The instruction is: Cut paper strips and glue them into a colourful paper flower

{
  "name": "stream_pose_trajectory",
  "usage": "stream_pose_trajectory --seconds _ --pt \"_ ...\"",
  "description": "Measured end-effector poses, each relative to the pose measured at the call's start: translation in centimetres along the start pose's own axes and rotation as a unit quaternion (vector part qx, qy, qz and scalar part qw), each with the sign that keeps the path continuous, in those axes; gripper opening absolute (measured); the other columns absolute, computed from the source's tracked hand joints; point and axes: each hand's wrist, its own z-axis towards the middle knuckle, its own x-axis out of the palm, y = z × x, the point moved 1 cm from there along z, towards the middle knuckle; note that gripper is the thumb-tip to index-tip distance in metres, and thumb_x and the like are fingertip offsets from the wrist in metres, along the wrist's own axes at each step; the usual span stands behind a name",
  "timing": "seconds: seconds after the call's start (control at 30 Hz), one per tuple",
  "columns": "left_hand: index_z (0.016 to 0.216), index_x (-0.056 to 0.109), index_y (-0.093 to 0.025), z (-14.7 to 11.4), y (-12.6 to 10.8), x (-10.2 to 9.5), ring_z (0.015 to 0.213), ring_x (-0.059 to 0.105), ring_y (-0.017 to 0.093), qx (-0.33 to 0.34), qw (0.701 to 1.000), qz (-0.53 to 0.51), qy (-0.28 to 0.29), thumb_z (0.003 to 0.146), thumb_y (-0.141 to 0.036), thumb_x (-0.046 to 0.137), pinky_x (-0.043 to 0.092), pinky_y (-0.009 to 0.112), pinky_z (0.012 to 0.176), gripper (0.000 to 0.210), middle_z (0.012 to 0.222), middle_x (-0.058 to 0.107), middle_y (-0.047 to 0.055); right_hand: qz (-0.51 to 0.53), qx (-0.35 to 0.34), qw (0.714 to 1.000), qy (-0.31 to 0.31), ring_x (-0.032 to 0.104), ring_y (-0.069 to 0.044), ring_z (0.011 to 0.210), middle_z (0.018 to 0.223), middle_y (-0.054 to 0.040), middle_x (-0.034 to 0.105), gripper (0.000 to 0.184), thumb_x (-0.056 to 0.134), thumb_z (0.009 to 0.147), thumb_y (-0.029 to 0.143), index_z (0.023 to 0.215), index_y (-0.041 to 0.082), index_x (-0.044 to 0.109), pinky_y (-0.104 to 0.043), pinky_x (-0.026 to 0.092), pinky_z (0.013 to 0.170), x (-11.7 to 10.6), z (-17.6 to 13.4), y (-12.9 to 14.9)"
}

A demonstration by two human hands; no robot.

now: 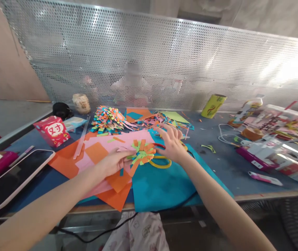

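Pinched in the fingers of my left hand (116, 162) is a paper flower (143, 152) with orange and green strips fanning out from its middle. My right hand (173, 143) hovers just right of the flower, its fingers spread and curved, holding nothing that I can see. Beneath it lie scissors with yellow handles (161, 163), partly covered by the hand and the flower. A red curved piece shows between the flower and my right fingers. Under both hands are sheets of blue paper (164, 191), pink paper (143, 136) and orange paper (117, 198).
Finished paper flowers (108, 120) are heaped at the back, beside loose paper scraps (161, 120). A red box (52, 130) and a phone (15, 177) are at left. Right stand a yellow-green can (213, 106), a bottle (245, 111) and a glue tube (265, 178). A perforated metal screen (151, 52) borders the back.
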Motion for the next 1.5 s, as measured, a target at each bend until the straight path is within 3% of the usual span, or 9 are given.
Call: stream_pose_trajectory --seconds 0.17,0.27,0.37,0.43,0.57,0.6,0.67,1.1,1.5 --pt "0.074 0.065 -0.014 -0.2 0.0 0.6 0.061 0.067 0.018 -0.008 1.000 0.010 0.019 0.060 -0.024 0.079 0.053 0.026 0.058 0.022 0.070 0.069 0.006 0.177 -0.130 0.975 -0.021 0.050 -0.023 0.107 0.108 -0.0056 0.064 0.013 0.056 0.085 0.028 0.094 0.026 0.066 -0.045 0.038 0.094 -1.0 0.7 1.7" --pt "0.084 0.060 -0.017 -0.2 -0.5 0.5 0.071 0.068 0.026 0.019 1.000 0.000 -0.010 0.068 -0.057 0.065 0.055 0.037 0.062 0.043 0.079 0.068 0.008 0.280 -0.078 0.956 -0.038 0.058 -0.020 0.089 0.084 -0.0048 0.067 0.018 0.055 0.086 0.036 0.083 0.020 0.064 -0.039 0.045 0.084 -0.8 0.6 1.1" --pt "0.093 0.057 -0.019 -0.4 -1.1 -0.3 0.087 0.064 0.026 0.194 0.966 0.134 -0.110 0.072 -0.061 0.057 0.052 0.038 0.069 0.047 0.099 0.064 0.011 0.326 -0.010 0.944 -0.054 0.060 -0.018 0.077 0.076 -0.0043 0.064 0.028 0.055 0.085 0.044 0.078 0.018 0.063 -0.034 0.048 0.074 -0.7 0.5 0.6" --pt "0.101 0.057 -0.021 -1.1 -1.6 -0.7 0.098 0.059 0.024 0.399 0.850 0.311 -0.147 0.074 -0.046 0.063 0.048 0.037 0.080 0.038 0.108 0.060 0.010 0.343 0.014 0.938 -0.043 0.059 -0.018 0.074 0.071 -0.0033 0.062 0.032 0.054 0.084 0.049 0.076 0.019 0.063 -0.032 0.049 0.071 -0.7 0.5 0.7" --pt "0.111 0.058 -0.025 -2.8 -1.6 -0.4 0.100 0.054 0.022 0.694 0.469 0.535 -0.109 0.073 -0.022 0.064 0.039 0.038 0.091 0.038 0.106 0.062 0.006 0.367 0.025 0.930 -0.017 0.060 -0.019 0.078 0.067 -0.0032 0.060 0.039 0.054 0.081 0.055 0.073 0.019 0.064 -0.033 0.050 0.073 -0.8 0.6 1.1" --pt "0.114 0.057 -0.025 -3.1 -1.5 -0.3 0.098 0.053 0.023 0.719 0.405 0.555 -0.100 0.073 -0.022 0.063 0.038 0.038 0.090 0.041 0.105 0.063 0.006 0.374 0.019 0.927 -0.016 0.060 -0.019 0.078 0.067 -0.0033 0.060 0.040 0.054 0.081 0.056 0.072 0.019 0.063 -0.034 0.050 0.073 -0.8 0.6 1.2" --pt "0.121 0.054 -0.023 -3.4 -1.3 -0.1 0.098 0.052 0.024 0.726 0.351 0.583 -0.093 0.073 -0.024 0.063 0.037 0.039 0.089 0.049 0.107 0.063 0.008 0.381 0.006 0.924 -0.020 0.060 -0.019 0.078 0.067 -0.0035 0.060 0.040 0.054 0.081 0.055 0.069 0.018 0.062 -0.034 0.050 0.073 -0.9 0.6 1.3" --pt "0.131 0.042 -0.019 -3.4 -1.0 0.2 0.109 0.053 0.026 0.636 0.497 0.589 -0.036 0.081 -0.025 0.056 0.038 0.042 0.094 0.053 0.115 0.063 0.012 0.229 -0.147 0.960 -0.065 0.060 -0.018 0.088 0.083 -0.0042 0.070 0.019 0.050 0.091 0.031 0.085 0.020 0.064 -0.038 0.044 0.081 -1.8 0.1 1.3" --pt "0.116 0.053 -0.021 -3.7 -1.0 0.2 0.091 0.061 0.020 0.699 0.456 0.551 0.016 0.076 -0.013 0.067 0.047 0.036 0.081 0.043 0.092 0.070 0.004 0.047 -0.221 0.963 -0.148 0.061 -0.015 0.085 0.090 0.0032 0.072 0.030 0.039 0.095 0.018 0.111 0.032 0.061 -0.035 0.037 0.074 -4.0 -0.8 1.6"
